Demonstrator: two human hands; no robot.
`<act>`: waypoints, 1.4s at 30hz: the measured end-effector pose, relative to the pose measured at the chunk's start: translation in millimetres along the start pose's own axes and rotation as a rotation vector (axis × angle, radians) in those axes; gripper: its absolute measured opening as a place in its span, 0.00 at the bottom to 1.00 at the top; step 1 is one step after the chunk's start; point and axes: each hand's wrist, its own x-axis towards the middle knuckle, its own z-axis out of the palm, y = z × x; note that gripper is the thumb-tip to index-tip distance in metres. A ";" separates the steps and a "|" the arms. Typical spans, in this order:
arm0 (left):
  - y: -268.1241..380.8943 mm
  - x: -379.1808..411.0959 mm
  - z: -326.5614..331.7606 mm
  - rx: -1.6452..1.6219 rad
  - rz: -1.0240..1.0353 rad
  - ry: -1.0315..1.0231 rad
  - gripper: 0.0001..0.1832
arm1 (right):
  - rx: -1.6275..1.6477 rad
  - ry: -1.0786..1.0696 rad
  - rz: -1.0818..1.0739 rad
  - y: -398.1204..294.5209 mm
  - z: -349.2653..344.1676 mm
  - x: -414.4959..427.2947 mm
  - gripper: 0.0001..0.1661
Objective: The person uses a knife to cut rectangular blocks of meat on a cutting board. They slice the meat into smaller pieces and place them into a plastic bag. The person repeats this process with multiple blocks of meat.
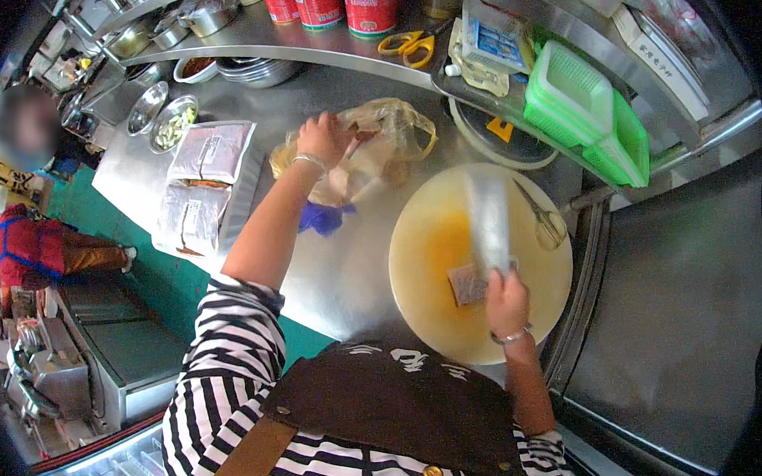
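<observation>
My right hand (pixel 508 302) is closed on the handle of a cleaver (pixel 490 221), whose wide blade is blurred over a round cutting board (pixel 424 301). Beside the blade a square, brownish-grey block of food (pixel 467 285) lies on the board, partly hidden by my hand and the cleaver. Scissors (pixel 540 215) rest at the board's right side. My left hand (pixel 327 140) is on a yellowish, translucent plastic bag (pixel 382 153) on the steel counter; whether its fingers grip the bag or something inside cannot be told. A blue plastic piece (pixel 327 219) lies below the bag.
Sealed packs (pixel 209 153) lie on a tray at the left, near metal bowls (pixel 174 123). Red cans (pixel 371 8) and yellow-handled scissors (pixel 406 46) stand or lie on the raised shelf (pixel 336 44). Green baskets (pixel 575 95) are at right. Another person (pixel 35 249) is at far left.
</observation>
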 end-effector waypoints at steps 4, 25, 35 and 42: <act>-15.6 -5.1 29.0 0.301 -0.035 -0.306 0.29 | -0.515 0.161 0.034 34.1 -51.8 -6.0 0.15; 154.6 -244.4 83.9 -0.206 0.726 -0.288 0.46 | -0.394 0.199 -0.089 60.2 19.3 9.0 0.43; 125.2 -257.4 79.6 -0.335 0.562 -0.255 0.41 | -0.351 0.137 0.030 54.9 27.2 6.8 0.52; 54.7 -185.2 25.3 -0.440 0.417 -0.034 0.42 | -0.310 0.172 -0.022 42.5 55.6 -3.4 0.50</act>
